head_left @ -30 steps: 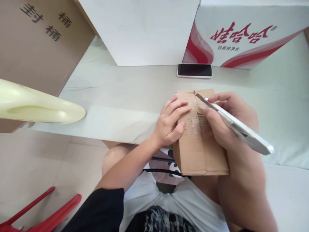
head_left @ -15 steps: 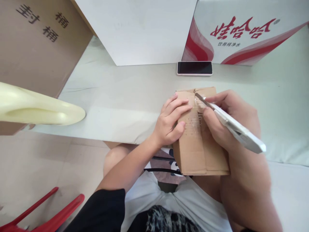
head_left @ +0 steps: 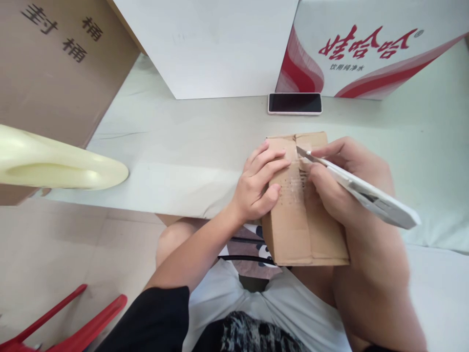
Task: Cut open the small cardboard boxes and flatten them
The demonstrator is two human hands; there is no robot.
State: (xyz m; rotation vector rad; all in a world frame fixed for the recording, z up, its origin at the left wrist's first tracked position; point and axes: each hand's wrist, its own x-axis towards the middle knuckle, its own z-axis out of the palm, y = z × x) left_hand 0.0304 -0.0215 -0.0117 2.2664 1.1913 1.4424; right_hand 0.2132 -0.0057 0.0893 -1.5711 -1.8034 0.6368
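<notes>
A brown cardboard box [head_left: 293, 230] with a taped seam down its top lies at the near edge of the table. Across its left side rests my left hand [head_left: 258, 183], fingers spread over the top face and thumb lying near the edge. My right hand [head_left: 342, 181] is closed around a white utility knife [head_left: 373, 198]. The knife's blade points up and left, its tip at the seam near the box's far end. Part of the box's right side is hidden by my right hand.
A phone [head_left: 295, 103] lies beyond the box, in front of a large white carton [head_left: 351, 54] with red lettering. At left are a brown carton [head_left: 54, 78] and a pale yellow rounded object [head_left: 66, 164]. A red chair part [head_left: 91, 322] shows low on the left.
The utility knife has tilted, its rear end swinging right and slightly up. Its tip has shifted slightly toward me along the seam. My left hand keeps its place on the box.
</notes>
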